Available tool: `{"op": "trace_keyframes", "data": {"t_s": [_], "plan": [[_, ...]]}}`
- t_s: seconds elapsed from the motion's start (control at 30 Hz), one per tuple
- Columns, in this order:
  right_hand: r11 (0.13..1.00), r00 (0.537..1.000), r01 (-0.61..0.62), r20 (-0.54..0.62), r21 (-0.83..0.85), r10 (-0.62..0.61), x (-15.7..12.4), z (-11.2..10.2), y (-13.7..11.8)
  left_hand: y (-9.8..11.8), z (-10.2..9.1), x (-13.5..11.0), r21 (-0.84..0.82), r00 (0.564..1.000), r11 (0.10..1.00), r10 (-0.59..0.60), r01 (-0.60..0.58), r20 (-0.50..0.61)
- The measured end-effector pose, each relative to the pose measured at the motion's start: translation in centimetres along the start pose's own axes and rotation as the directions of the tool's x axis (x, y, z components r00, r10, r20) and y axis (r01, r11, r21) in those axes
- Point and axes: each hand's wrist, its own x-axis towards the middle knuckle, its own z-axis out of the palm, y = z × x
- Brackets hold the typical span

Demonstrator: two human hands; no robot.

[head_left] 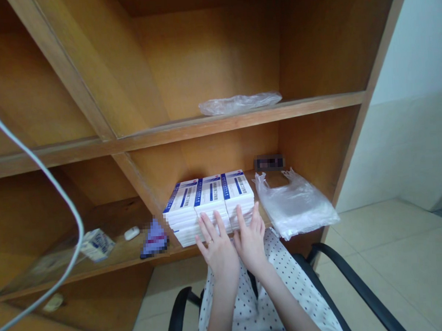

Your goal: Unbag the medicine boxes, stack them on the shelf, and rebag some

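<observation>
Three stacks of flat white-and-blue boxes stand side by side on the lower shelf: a left stack [181, 198], a middle stack [210, 191] and a right stack [238, 185]. My left hand [219, 248] lies with spread fingers against the front of the middle stack; a ring shows on one finger. Fingers of my right hand [252, 240] are apart and rest on the front of the right stack. Neither hand is wrapped round a box. To the right of the stacks lies a pile of clear plastic bags [296, 206], partly over the shelf edge.
Another clear plastic bag [240, 103] lies on the shelf above. In the left compartment are a small box [97, 244], a white oval item [131, 233] and a purple packet [155, 238]. A white cable [55, 148] crosses the left side. Black chair armrests [358, 281] flank my lap.
</observation>
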Motion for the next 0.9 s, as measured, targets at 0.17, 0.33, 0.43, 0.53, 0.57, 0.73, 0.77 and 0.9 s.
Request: {"op": "trace_keyframes", "data": {"t_s": [0.17, 0.33, 0.43, 0.53, 0.57, 0.73, 0.77, 0.9], "plan": [[0.998, 0.999, -0.034, -0.023, 0.062, 0.036, -0.1, 0.2, -0.5, -0.1, 0.0, -0.1, -0.028, 1.0, 1.0, 0.002, -0.002, 0.002], [0.937, 0.969, -0.087, -0.189, 0.338, 0.158, -0.4, 0.2, -0.7, 0.0, -0.4, -0.2, -0.168, 0.998, 0.985, -0.036, 0.029, -0.042], [0.754, 0.918, -0.161, -0.184, 0.637, 0.352, 0.1, 0.1, 0.7, -0.1, -0.4, -0.1, -0.404, 0.975, 0.913, -0.13, 0.047, -0.179], [0.548, 0.922, -0.231, 0.001, 0.804, 0.388, 1.2, 0.1, 3.3, -0.6, 0.0, 0.3, -0.579, 0.94, 0.814, -0.23, 0.045, -0.251], [0.501, 0.924, -0.241, 0.038, 0.831, 0.381, 1.6, 0.1, 4.2, -0.8, 0.2, 0.4, -0.583, 0.937, 0.81, -0.249, 0.062, -0.247], [0.38, 0.943, -0.274, 0.168, 0.884, 0.288, 2.7, -0.1, 6.2, -1.4, 0.8, 1.4, -0.602, 0.867, 0.792, -0.37, 0.106, -0.334], [0.382, 0.947, -0.276, 0.18, 0.882, 0.267, 2.7, -0.1, 6.3, -1.5, 0.9, 1.5, -0.645, 0.853, 0.758, -0.395, 0.092, -0.342], [0.359, 0.945, -0.251, 0.147, 0.899, 0.293, 2.5, -0.2, 6.2, -1.9, 1.4, 2.2, -0.676, 0.837, 0.731, -0.424, 0.092, -0.345]]}}
